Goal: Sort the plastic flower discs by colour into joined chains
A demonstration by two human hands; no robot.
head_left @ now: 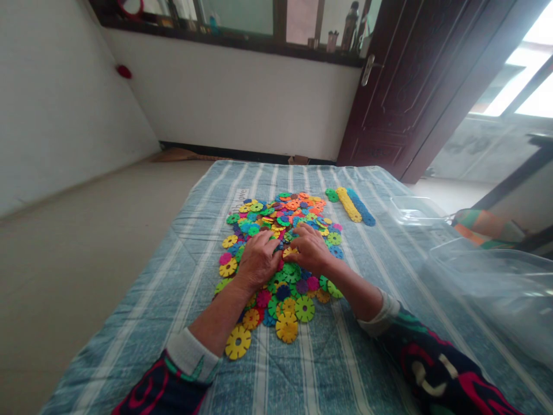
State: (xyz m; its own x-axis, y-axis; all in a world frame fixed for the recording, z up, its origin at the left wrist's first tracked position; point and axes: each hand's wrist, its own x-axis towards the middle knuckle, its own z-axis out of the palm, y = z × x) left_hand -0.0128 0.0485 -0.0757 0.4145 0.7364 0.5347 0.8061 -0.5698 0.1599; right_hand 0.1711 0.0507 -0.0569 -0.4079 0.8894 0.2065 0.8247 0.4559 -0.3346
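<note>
Many flat, notched plastic discs in yellow, green, blue, red, orange and purple lie in a loose pile (287, 288) on a striped blue cloth. Both hands reach into the middle of the pile. My left hand (260, 257) rests over the discs with its fingers bent; what its fingertips hold, if anything, is hidden. Close beside it on the right, my right hand (309, 249) has curled fingers around a yellow disc (289, 252) near the thumb. Whether that disc is gripped is unclear. At the back right, a yellow row (349, 204) and a blue row (362, 207) of overlapping discs lie side by side.
Next to the yellow row are a few green discs (332, 195). Clear plastic containers (419, 211) stand at the right side of the cloth-covered surface (173, 288). Beyond the far edge are a wall and a dark red door (401, 75).
</note>
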